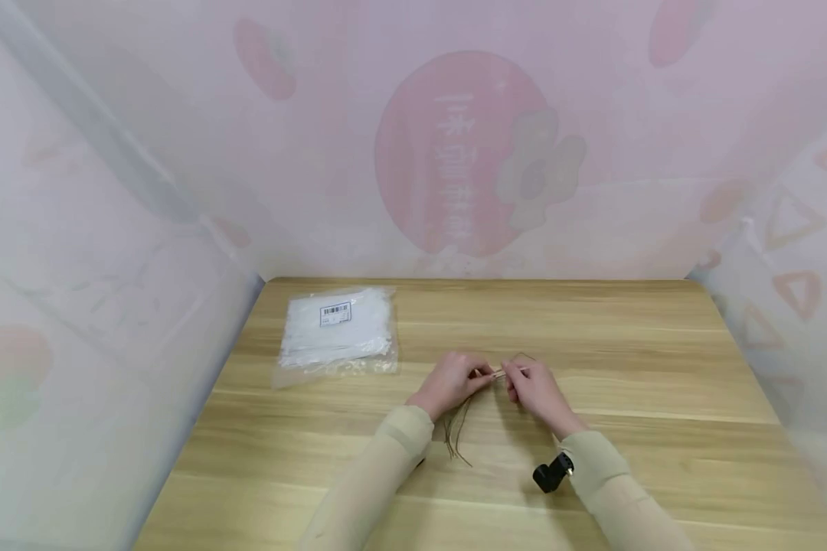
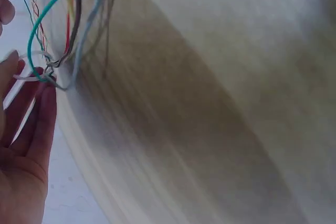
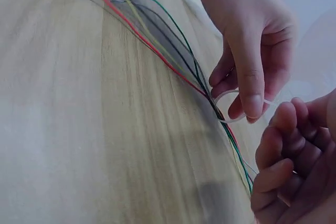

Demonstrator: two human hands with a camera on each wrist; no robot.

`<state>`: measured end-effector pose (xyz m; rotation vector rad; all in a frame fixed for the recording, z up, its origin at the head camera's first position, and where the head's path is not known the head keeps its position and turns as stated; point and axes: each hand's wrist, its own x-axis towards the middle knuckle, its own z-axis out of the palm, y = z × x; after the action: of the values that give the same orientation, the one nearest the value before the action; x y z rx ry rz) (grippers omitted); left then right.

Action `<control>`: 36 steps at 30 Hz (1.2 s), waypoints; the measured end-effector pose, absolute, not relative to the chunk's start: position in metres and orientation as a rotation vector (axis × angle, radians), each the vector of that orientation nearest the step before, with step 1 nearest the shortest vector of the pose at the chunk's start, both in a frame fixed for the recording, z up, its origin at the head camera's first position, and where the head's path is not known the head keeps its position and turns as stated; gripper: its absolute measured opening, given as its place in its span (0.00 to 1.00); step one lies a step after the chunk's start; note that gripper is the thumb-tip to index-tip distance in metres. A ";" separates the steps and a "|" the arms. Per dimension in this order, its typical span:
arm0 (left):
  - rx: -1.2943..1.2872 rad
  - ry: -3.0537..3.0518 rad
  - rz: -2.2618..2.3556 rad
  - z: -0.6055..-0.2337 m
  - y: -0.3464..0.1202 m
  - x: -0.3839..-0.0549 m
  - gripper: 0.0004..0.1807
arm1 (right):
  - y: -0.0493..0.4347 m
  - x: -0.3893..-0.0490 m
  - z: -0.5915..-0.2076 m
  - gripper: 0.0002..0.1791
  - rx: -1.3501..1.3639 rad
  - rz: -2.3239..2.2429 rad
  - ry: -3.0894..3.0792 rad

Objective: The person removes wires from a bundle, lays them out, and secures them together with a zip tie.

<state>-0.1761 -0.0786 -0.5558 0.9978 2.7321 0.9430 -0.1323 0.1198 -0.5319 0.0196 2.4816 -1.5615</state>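
Note:
A thin white cable tie makes a loop around a bundle of thin wires in red, yellow, green and dark colours. My left hand pinches the tie between thumb and fingers close beside the bundle. Opposite it, my right hand has curled fingers and pinches the tie's free end, with a short white stretch showing between the hands. The wires hang past the left hand toward the table's front in the head view. In the left wrist view a green wire arcs over the fingertips of the left hand.
A clear plastic bag full of white strips, with a barcode label, lies at the table's back left. The wooden table is bordered by pale printed walls. A black wrist camera sits at my right cuff.

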 end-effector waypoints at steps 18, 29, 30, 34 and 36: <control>0.883 2.722 0.987 -0.568 -0.088 -0.179 0.07 | 0.135 -0.136 -0.508 0.26 0.128 -1.688 2.431; 0.925 2.791 0.778 -0.564 -0.080 -0.179 0.26 | 0.138 -0.140 -0.502 0.26 0.203 -1.886 2.319; 0.898 2.799 0.764 -0.563 -0.079 -0.179 0.33 | 0.138 -0.142 -0.500 0.26 0.208 -1.923 2.296; 0.752 2.833 0.755 -0.556 -0.078 -0.180 0.41 | 0.137 -0.148 -0.494 0.24 0.171 -2.029 2.257; 0.685 2.858 0.748 -0.553 -0.080 -0.182 0.34 | 0.134 -0.148 -0.495 0.24 0.130 -2.023 2.242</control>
<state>-0.1818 -0.0796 -0.5530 0.6853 2.8581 0.7481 -0.1485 0.1342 -0.4947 0.1301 2.2424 -2.0230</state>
